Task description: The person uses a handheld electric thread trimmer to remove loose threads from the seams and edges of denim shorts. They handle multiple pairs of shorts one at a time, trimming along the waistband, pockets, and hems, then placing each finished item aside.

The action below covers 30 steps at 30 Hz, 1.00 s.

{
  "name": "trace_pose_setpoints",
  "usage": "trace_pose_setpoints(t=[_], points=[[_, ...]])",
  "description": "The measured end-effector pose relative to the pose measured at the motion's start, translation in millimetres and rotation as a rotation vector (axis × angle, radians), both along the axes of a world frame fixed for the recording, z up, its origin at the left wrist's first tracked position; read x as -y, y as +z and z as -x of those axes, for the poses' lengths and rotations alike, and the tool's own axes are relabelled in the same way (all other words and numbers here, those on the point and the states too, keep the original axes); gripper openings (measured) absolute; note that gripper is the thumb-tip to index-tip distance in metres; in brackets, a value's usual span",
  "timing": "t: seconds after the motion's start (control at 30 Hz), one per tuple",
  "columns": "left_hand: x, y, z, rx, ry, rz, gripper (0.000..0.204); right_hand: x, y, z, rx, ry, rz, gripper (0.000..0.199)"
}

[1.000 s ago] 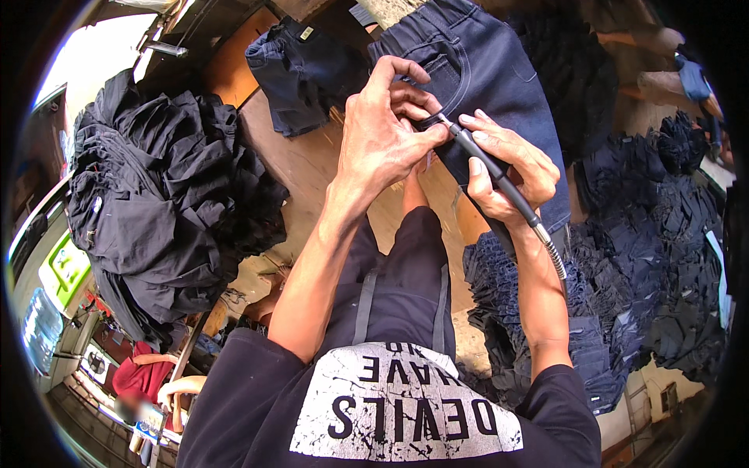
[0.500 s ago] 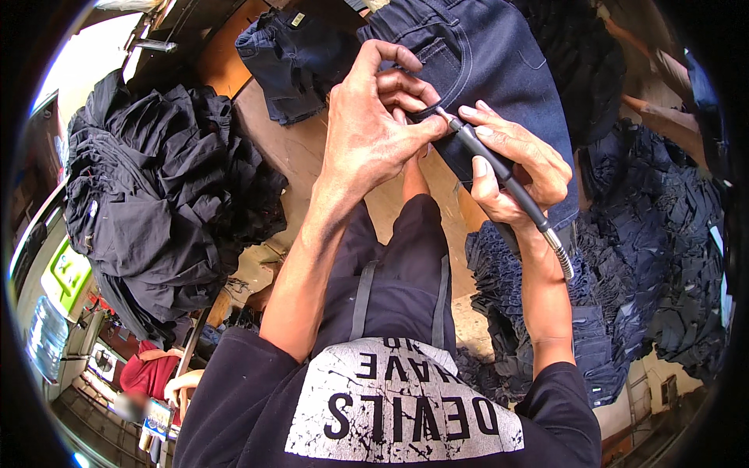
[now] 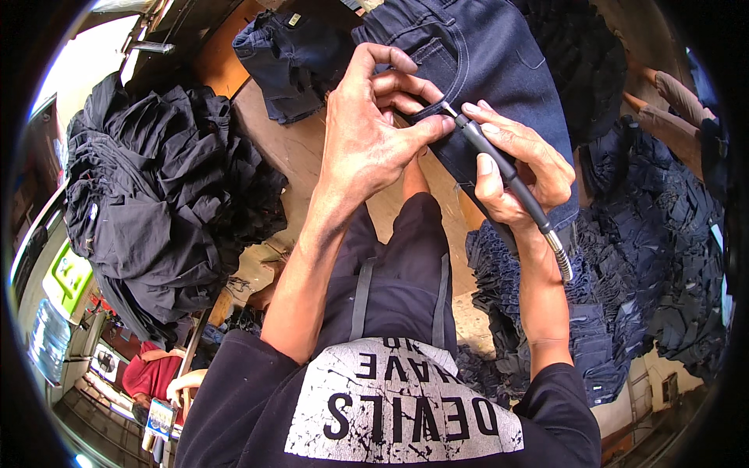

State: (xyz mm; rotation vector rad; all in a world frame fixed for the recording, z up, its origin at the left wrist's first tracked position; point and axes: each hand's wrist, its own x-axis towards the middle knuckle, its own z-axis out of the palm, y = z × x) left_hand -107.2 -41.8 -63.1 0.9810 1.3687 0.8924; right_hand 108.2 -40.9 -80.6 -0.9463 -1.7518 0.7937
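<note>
Navy denim trousers (image 3: 499, 70) with light stitching and a curved pocket edge lie in front of me. My left hand (image 3: 374, 129) holds their fabric between thumb and curled fingers near that pocket edge. My right hand (image 3: 527, 160) is wrapped round a black pen-shaped handpiece (image 3: 499, 160) with a slim metal tip and a metal spring sleeve at its rear. Its tip reaches the cloth right beside my left thumb. The fingers partly hide the exact contact point.
A large heap of black garments (image 3: 172, 195) stands on the left. Folded dark trousers (image 3: 289, 62) lie at the far side. Stacks of dark garments (image 3: 616, 257) fill the right. Another person's arm (image 3: 671, 129) shows far right; a person in red (image 3: 152, 370) sits lower left.
The handpiece's tip has shifted slightly up and right along the pocket edge, and my left fingers have moved a little. The person in red has shifted slightly.
</note>
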Motion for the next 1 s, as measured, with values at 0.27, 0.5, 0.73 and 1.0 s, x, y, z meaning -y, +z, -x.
trace_pose_setpoints(t=[0.27,0.5,0.73,1.0], points=[[1.4,-4.7,-2.0,0.032,0.030,-0.032,0.065,0.4,2.1,-0.3,0.005,-0.029,0.021,0.026],[1.2,-3.7,-1.4,-0.005,0.019,-0.017,0.066,0.0,0.2,-0.1,0.006,-0.016,0.008,0.028],[1.7,-2.6,-1.7,0.019,0.028,-0.010,0.066,1.9,0.5,-0.1,0.003,-0.063,0.035,0.028],[5.0,-7.7,-4.3,0.079,0.059,-0.030,0.067,2.9,6.0,-4.0,0.073,0.004,0.039,0.024]])
